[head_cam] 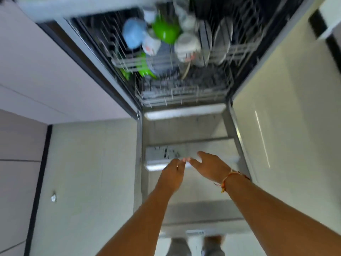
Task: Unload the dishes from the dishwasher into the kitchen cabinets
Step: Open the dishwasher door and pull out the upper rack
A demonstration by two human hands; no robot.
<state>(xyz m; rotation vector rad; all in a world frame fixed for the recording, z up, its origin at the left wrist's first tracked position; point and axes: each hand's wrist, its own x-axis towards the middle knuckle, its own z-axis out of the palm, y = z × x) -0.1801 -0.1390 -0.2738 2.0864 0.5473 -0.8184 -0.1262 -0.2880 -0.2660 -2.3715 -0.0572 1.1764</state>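
Observation:
The dishwasher stands open, its door (pixel 190 191) folded down flat toward me. Its wire racks (pixel 180 93) hold a light blue cup (pixel 132 33), a green bowl (pixel 166 31), white mugs (pixel 187 46), a printed white mug (pixel 151 45), upright plates (pixel 221 39) and green items (pixel 145 68) lower down. The picture is blurred. My left hand (pixel 173 172) and my right hand (pixel 210 168) hover side by side above the door, fingers stretched forward and holding nothing. A ring shows on the left hand, a thread band on the right wrist.
Pale cabinet fronts (pixel 287 108) flank the dishwasher on the right, and a grey panel (pixel 46 61) on the left. A light tiled floor (pixel 88 182) lies left of the door, with a small crumpled scrap (pixel 53 197) on it. My feet (pixel 195 246) show beneath the door edge.

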